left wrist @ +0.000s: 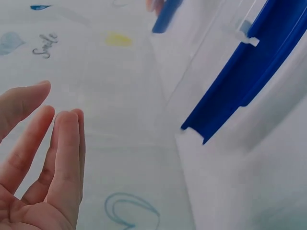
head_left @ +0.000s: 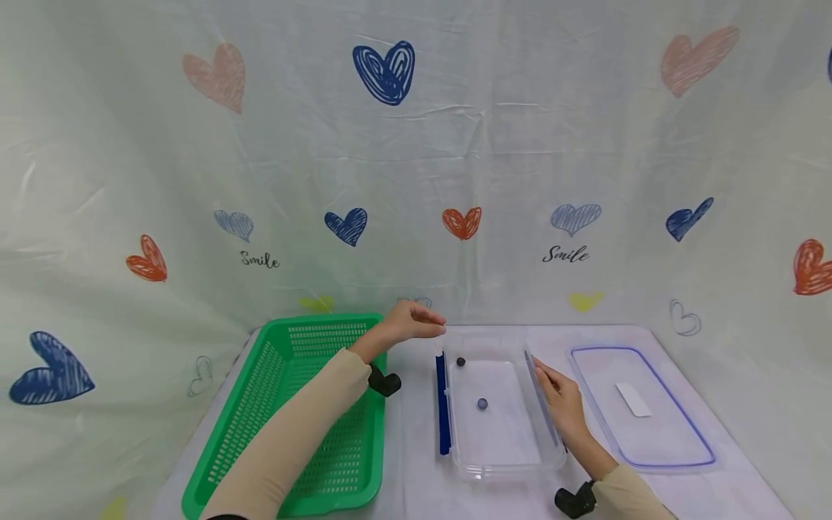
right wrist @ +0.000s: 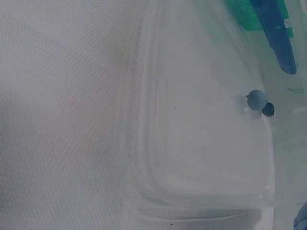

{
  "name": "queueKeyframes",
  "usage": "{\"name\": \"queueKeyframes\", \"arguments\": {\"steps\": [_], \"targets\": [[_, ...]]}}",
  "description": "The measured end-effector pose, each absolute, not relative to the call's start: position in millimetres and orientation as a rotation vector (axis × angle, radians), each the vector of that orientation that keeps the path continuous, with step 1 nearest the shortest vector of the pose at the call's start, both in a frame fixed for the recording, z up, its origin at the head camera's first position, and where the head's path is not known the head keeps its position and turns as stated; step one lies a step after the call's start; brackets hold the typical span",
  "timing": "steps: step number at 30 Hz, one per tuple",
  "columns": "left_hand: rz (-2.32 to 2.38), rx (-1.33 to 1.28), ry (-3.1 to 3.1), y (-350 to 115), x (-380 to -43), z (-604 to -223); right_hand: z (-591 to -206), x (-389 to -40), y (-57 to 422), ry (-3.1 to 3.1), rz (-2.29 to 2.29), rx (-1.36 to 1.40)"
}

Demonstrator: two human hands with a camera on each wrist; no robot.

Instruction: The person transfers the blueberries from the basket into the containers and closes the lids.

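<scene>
A clear plastic container (head_left: 497,412) with blue side latches stands on the table. Two small, round, dark blueberries lie in it: one blueberry (head_left: 482,404) near the middle, the other blueberry (head_left: 461,362) toward the far left corner. My right hand (head_left: 564,404) grips the container's right side, fingers at the rim. My left hand (head_left: 412,321) hovers beyond the far left corner of the container. Its fingers (left wrist: 67,148) are extended with the thumb apart from them, and nothing is between them. The left blue latch (left wrist: 240,72) hangs down along the container's wall.
A green perforated basket (head_left: 380,448) stands at the left, under my left forearm. To the right lies a clear lid (head_left: 656,412) with a blue seal and a white label (head_left: 633,399). A curtain (head_left: 416,159) printed with hearts hangs behind the table.
</scene>
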State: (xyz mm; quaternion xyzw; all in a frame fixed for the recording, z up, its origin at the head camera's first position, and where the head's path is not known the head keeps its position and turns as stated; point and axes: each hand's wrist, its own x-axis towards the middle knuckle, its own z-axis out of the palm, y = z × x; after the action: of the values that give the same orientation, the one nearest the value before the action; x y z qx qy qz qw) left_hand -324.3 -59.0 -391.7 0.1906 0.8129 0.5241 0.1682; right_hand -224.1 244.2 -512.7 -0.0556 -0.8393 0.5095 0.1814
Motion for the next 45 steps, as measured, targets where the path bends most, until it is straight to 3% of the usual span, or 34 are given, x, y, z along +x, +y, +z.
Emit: {"name": "queueKeyframes", "arguments": {"steps": [23, 45], "targets": [[1.853, 0.327, 2.1, -132, -324, -380, -513, -223, 246, -2.382, 1.417, -0.156], [1.634, 0.319, 2.367, -184, -319, -433, -513, -225, 245, -2.361, 1.453, -0.16]]}}
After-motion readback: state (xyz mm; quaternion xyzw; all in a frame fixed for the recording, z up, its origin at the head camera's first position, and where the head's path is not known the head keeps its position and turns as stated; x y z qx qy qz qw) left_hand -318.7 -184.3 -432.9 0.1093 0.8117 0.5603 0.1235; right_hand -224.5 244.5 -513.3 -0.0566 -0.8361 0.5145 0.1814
